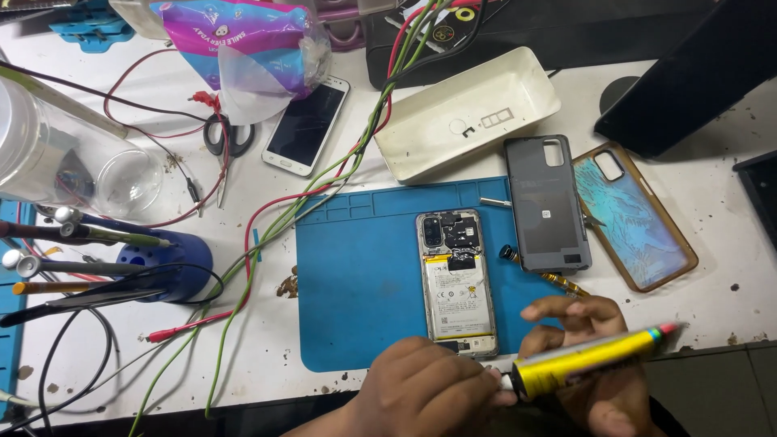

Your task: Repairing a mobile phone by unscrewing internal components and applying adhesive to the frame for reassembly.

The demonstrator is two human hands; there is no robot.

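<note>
An opened phone (456, 282) with its back removed lies on the blue work mat (360, 275), battery and board exposed. My right hand (595, 356) holds a yellow tube (583, 362) with a red tip, near the table's front edge. At the tube's white nozzle end, my left hand (421, 387) closes its fingers on the cap. Both hands sit just below the phone's bottom edge. The grey back cover (544, 202) lies right of the phone, partly on the mat.
A patterned phone case (635, 214) lies at right. A white tray lid (465, 113), a white phone (307, 125), scissors (228, 137), red and green wires (267, 235), a blue tool holder (166, 267) and a clear jar (73, 158) crowd the table.
</note>
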